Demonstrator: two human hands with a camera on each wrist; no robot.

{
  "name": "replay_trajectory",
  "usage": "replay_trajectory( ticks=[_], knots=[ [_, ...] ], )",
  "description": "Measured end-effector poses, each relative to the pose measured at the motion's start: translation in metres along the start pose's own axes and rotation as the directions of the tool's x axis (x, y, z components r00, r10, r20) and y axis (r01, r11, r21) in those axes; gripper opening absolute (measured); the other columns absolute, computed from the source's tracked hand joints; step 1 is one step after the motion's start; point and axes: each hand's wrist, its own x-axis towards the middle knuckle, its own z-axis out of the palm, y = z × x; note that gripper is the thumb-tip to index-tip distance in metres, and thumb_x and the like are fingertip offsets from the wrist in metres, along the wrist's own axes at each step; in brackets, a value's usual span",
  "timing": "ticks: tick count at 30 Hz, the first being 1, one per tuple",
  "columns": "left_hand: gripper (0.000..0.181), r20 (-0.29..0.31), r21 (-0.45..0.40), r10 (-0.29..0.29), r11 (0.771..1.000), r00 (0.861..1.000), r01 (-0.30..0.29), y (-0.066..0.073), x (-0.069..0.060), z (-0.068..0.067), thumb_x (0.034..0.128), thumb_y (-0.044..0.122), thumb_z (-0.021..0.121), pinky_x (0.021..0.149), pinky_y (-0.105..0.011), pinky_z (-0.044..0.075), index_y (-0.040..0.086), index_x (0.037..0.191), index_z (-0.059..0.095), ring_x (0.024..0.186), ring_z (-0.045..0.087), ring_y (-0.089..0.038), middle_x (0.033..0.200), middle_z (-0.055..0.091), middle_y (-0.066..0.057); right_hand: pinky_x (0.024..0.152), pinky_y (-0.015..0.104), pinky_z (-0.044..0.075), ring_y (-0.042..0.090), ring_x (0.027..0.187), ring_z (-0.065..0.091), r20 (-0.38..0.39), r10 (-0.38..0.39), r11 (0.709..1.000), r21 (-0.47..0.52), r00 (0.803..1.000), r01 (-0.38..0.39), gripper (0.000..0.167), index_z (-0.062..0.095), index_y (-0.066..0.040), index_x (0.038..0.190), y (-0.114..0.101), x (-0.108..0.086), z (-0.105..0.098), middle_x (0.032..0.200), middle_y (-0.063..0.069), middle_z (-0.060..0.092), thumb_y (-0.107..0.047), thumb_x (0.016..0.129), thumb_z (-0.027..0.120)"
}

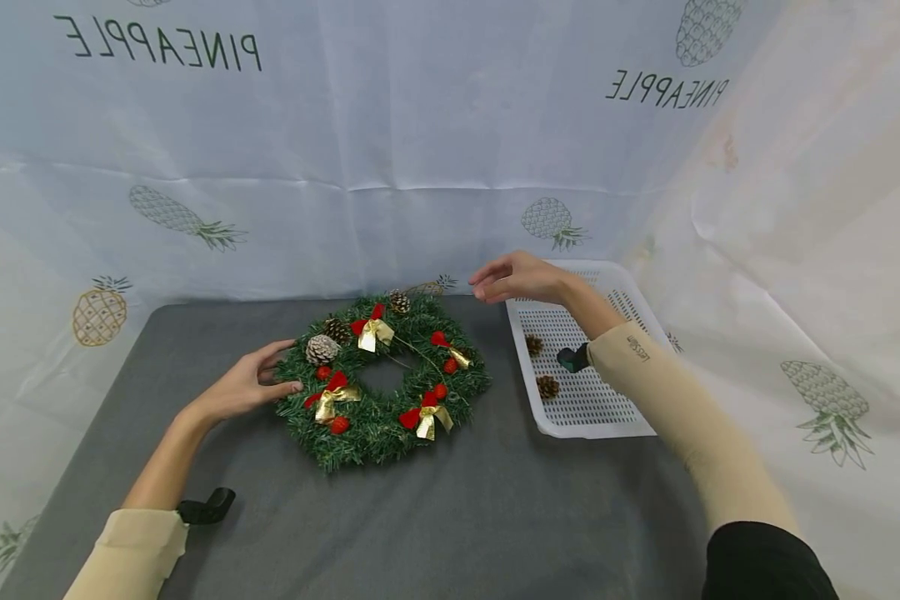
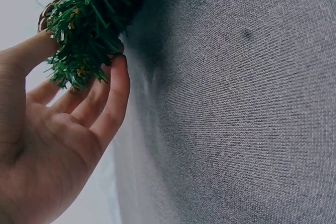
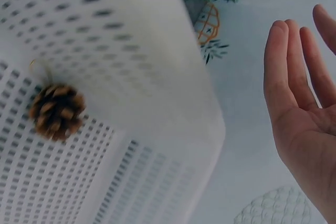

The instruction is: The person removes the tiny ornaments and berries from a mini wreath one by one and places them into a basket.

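Green wreath (image 1: 382,421) on the grey tabletop (image 1: 420,525), left hand (image 1: 243,385) gripping its nine-o'clock edge, right hand (image 1: 523,278) up at two, fingers loose and empty, white basket (image 1: 598,430) with pinecones (image 1: 547,387) at three, pineapple-print cloth (image 1: 435,108) hanging at twelve.

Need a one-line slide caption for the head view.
Left hand grips a bow-trimmed Christmas wreath while the empty right hand hovers near a white perforated basket holding pinecones.

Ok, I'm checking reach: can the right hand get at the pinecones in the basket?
Probably yes: the right hand looks empty and close, and nothing covers the pinecones in the open basket.
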Motion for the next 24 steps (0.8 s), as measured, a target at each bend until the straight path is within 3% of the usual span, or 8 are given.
replay_trajectory(
  ticks=[7, 11, 18, 24],
  knots=[
    [0.086, -0.004, -0.007, -0.002, 1.000, 1.000, 0.001, 0.002, -0.001, 0.001, 0.1065, 0.026, 0.073, 0.110, -0.075, 0.051, -0.004, 0.171, 0.023, 0.149, 0.038, -0.069, 0.171, 0.023, -0.043, 0.111, 0.036, 0.061, 0.026, 0.129, 0.072, 0.020, -0.025, 0.998, 0.050, 1.000, 0.024, 0.041, 0.066, -0.001, 0.144, -0.005, 0.020, 0.013, 0.151, 0.026, 0.062, -0.011, 0.104, 0.073],
    [0.087, -0.002, -0.010, -0.008, 1.000, 1.000, 0.007, 0.002, -0.001, 0.001, 0.1067, 0.026, 0.073, 0.110, -0.075, 0.051, -0.004, 0.171, 0.022, 0.150, 0.037, -0.069, 0.172, 0.022, -0.043, 0.116, 0.041, 0.058, 0.036, 0.139, 0.065, 0.026, -0.017, 0.997, 0.073, 1.000, 0.015, 0.043, 0.064, 0.000, 0.146, -0.009, 0.027, 0.020, 0.150, 0.022, 0.064, -0.010, 0.105, 0.073],
    [0.087, -0.002, -0.012, -0.011, 1.000, 1.000, 0.011, 0.002, -0.001, 0.002, 0.1067, 0.026, 0.072, 0.111, -0.076, 0.050, -0.005, 0.170, 0.022, 0.151, 0.035, -0.069, 0.171, 0.021, -0.044, 0.120, 0.045, 0.055, 0.035, 0.142, 0.064, 0.038, -0.018, 0.993, 0.118, 0.999, 0.014, 0.047, 0.061, 0.002, 0.150, -0.017, 0.039, 0.031, 0.159, 0.027, 0.055, -0.008, 0.105, 0.072],
    [0.087, -0.006, -0.009, -0.012, 1.000, 1.000, 0.012, 0.001, -0.001, 0.003, 0.1070, 0.026, 0.072, 0.113, -0.077, 0.047, -0.006, 0.170, 0.022, 0.152, 0.032, -0.069, 0.172, 0.021, -0.044, 0.122, 0.047, 0.053, 0.043, 0.148, 0.057, 0.054, -0.035, 0.990, 0.139, 0.998, 0.028, 0.050, 0.059, 0.003, 0.152, -0.023, 0.049, 0.041, 0.159, 0.027, 0.056, -0.010, 0.106, 0.072]
  ],
)
